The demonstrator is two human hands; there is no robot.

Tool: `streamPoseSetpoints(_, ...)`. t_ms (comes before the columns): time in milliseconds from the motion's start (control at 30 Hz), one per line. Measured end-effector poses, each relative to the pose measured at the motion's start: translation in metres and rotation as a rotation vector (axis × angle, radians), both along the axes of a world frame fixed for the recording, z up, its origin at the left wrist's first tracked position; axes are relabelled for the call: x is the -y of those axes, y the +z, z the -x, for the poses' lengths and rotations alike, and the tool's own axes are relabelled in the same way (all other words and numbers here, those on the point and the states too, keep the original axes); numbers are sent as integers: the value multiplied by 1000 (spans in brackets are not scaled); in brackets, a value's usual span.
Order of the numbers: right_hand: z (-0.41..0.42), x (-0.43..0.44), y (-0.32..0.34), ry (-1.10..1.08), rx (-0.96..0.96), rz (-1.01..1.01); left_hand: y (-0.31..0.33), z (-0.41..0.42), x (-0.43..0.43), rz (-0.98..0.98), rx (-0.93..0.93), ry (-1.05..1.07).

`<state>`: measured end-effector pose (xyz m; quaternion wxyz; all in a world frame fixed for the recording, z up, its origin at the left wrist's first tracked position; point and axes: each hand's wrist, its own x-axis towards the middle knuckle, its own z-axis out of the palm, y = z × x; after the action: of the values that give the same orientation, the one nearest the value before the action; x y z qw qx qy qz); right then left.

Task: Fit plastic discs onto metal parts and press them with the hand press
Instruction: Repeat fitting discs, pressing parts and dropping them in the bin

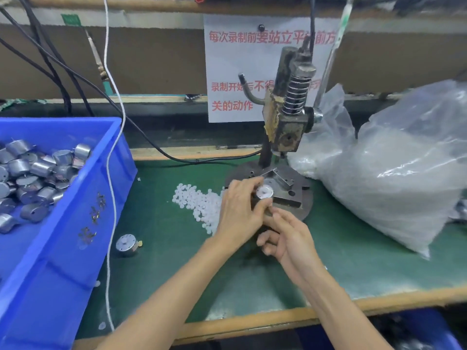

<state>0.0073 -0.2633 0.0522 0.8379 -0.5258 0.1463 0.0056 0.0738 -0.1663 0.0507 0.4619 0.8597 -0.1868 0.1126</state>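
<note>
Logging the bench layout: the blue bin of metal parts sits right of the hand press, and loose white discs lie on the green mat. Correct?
One slip: in the head view the blue bin of metal parts sits left of the hand press, not right. The loose white discs do lie on the green mat.

We see shiny metal parts [38, 168], glossy plastic bin [75, 223], matt green mat [177, 274], rusty steel press [288, 127], milky plastic discs [197, 200].

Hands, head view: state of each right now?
Left hand: holding the metal part.
Right hand: fingers curled; grip cannot be told.
</note>
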Motion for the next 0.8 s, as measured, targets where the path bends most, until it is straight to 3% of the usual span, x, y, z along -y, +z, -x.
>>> streamPoseSetpoints(200, 4, 41, 7, -91, 52, 334, -1, -46, 21, -183, 89, 51)
streamPoseSetpoints(433, -60, 80, 99, -443, 447, 734, -7, -55, 23, 11, -58, 15)
streamPoseSetpoints(500, -89, 90, 145, -520, 570, 773, -9, -55, 22, 25, -54, -7)
streamPoseSetpoints(600, -130, 95, 200, -399, 507, 722, -13, -53, 22, -25, -8, 14)
streamPoseSetpoints(700, -144, 92, 209, -330, 430, 773, -14, -52, 23, -41, 24, 15)
streamPoseSetpoints(800, -131, 85, 196, -463, 538, 757, -16, -53, 22, -36, 35, 14)
